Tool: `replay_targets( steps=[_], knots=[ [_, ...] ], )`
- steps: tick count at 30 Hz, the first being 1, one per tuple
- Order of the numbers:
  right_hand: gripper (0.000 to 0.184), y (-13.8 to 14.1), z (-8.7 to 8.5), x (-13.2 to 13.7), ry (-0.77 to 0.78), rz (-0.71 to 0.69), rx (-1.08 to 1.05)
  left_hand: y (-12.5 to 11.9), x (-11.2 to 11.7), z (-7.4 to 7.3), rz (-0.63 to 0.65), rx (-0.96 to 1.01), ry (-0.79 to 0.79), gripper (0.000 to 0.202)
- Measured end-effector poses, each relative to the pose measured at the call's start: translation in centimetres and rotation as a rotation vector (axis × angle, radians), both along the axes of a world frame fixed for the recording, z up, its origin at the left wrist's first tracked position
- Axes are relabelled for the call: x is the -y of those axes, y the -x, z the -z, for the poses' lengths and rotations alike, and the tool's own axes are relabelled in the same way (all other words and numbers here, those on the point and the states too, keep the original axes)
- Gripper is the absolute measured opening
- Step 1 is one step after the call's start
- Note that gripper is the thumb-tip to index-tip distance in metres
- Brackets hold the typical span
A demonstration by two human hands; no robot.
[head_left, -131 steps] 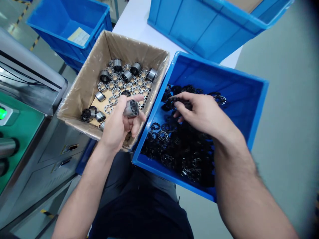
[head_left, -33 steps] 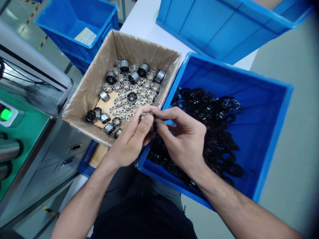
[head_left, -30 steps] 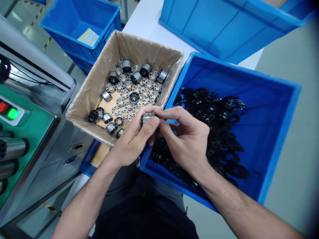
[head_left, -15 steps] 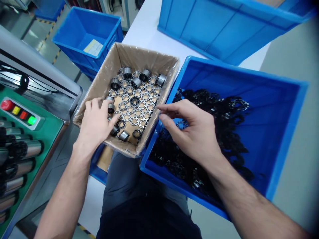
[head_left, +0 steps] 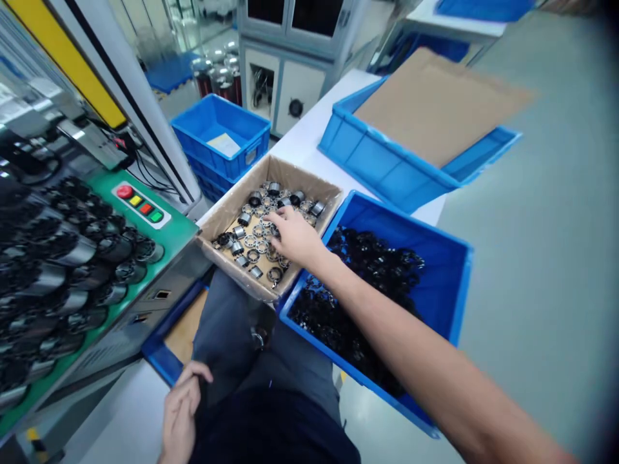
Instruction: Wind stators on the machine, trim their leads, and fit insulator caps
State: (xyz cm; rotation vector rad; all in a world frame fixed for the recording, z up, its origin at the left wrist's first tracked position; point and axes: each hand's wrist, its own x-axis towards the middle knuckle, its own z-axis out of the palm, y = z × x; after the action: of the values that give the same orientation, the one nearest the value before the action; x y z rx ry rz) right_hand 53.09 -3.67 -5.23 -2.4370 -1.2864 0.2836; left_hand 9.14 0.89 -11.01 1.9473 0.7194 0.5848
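Note:
My right hand [head_left: 296,240] reaches into the cardboard box [head_left: 242,278], fingers and thumb apart over the metal rings [head_left: 262,247]. A dark ring-shaped part shows between its fingertips; whether they touch it I cannot tell. Short metal cylinders with black ends [head_left: 236,248] lie along the sides of the box, on and beside the rings. My left hand [head_left: 181,407] is down by my lap, outside the box. Its fingers are loosely bent and apart, with nothing visible in them. Under my right forearm, a blue bin [head_left: 438,283] holds a heap of black parts [head_left: 372,264].
On the left, a green machine table [head_left: 181,232] carries rows of metal cylinders [head_left: 116,274] and a button panel [head_left: 141,205]. Behind the box stand stacked blue crates [head_left: 222,122]. A blue crate [head_left: 372,161] with a cardboard sheet [head_left: 435,103] stands on the white table [head_left: 309,148].
My left hand has left the cardboard box and dropped towards my lap. My right hand has moved from above the blue bin into the box. The view has tilted up and turned.

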Motion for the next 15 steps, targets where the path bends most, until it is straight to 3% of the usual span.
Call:
replay_targets(
  steps=[4, 7, 10, 12, 15],
  knots=[
    [0.045, -2.5, -0.6, -4.3, 0.277, -0.031, -0.045, 5.3, 1.1, 2.6, 0.058, -0.054, 0.160, 0.084],
    [0.046, -2.7, -1.0, -4.2, 0.366, -0.071, -0.043, 7.5, 1.0, 5.5, 0.106, -0.089, 0.245, 0.084],
    [0.047, -1.2, -1.7, -2.5, 0.378, -0.140, -0.039, 7.9, 0.7, 7.4, 0.079, -0.039, 0.252, 0.081],
    [0.048, 0.4, -2.0, -1.3, 0.379, -0.214, -0.066, 7.6, 0.4, 7.6, 0.030, -0.005, 0.221, 0.087],
    [0.046, 2.7, -2.0, 0.1, 0.421, -0.326, -0.138, 7.4, 0.2, 6.7, -0.066, 0.003, 0.200, 0.087]
  ],
)
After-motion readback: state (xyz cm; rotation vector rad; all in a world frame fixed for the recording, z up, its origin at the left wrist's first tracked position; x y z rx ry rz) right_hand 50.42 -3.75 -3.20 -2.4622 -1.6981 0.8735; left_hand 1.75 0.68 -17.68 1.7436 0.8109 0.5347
